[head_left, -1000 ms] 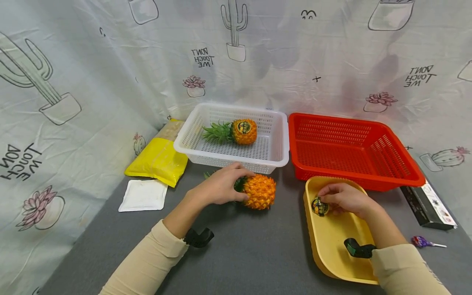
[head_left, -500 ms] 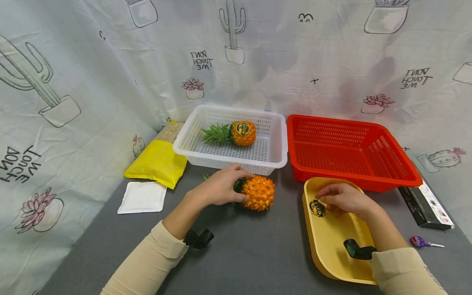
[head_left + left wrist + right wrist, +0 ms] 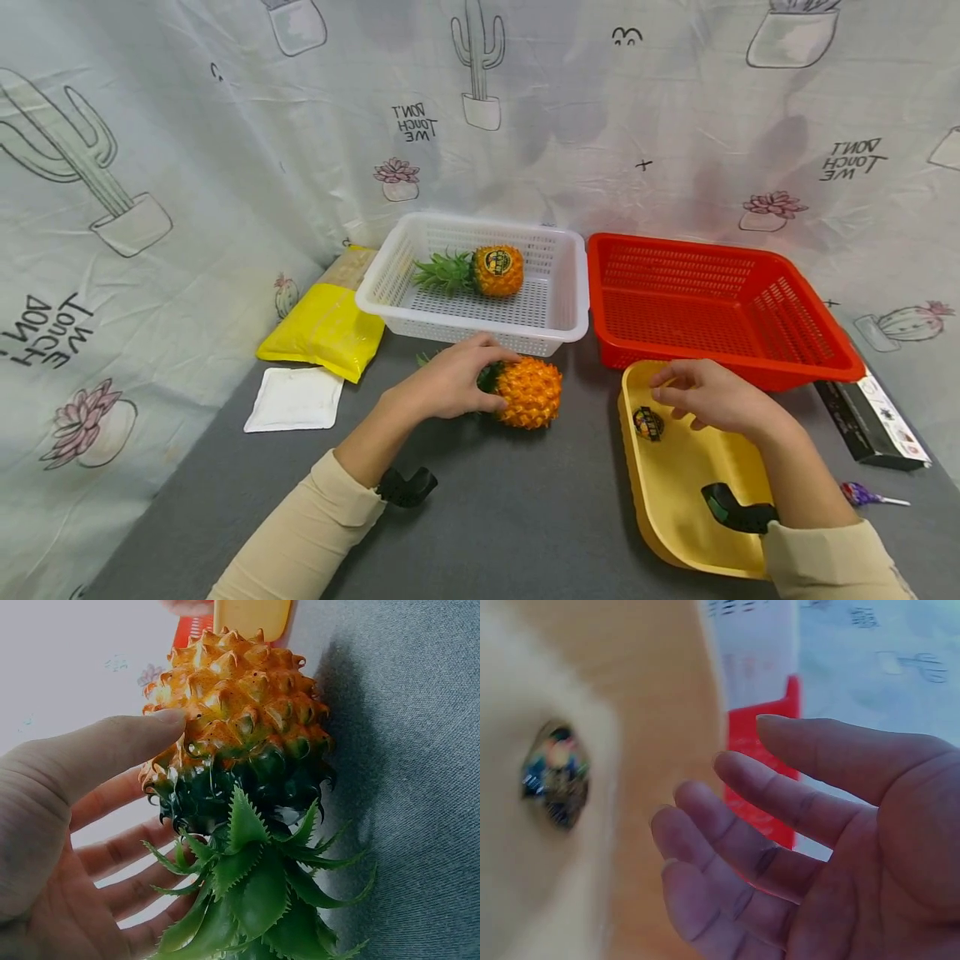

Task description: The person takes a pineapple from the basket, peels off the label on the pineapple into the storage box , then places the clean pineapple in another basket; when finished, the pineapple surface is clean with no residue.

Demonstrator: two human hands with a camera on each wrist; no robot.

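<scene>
A small orange pineapple (image 3: 529, 392) with green leaves lies on the grey table; it looks glossy and artificial. My left hand (image 3: 459, 379) holds it, thumb on the near side and fingers round the far side. In the left wrist view the thumb presses the spiky skin of the pineapple (image 3: 247, 712), while the fingers are partly hidden behind it. Over the yellow tray (image 3: 697, 508) hovers my right hand (image 3: 712, 396), fingers loosely bent and holding nothing. A round black-and-gold label (image 3: 647, 423) lies inside the tray, apart from that hand; it also shows blurred in the right wrist view.
Behind the hands stand a white basket (image 3: 375, 300) with a labelled pineapple (image 3: 498, 271) in it and a red basket (image 3: 817, 375). A yellow bag (image 3: 322, 321) and a white packet (image 3: 295, 399) lie left. At right are a black-and-white box (image 3: 873, 425) and a lollipop (image 3: 858, 493).
My right hand has let go of the round label, which lies in the tray, and has risen and drawn back to the right. The left hand has stayed on the pineapple.
</scene>
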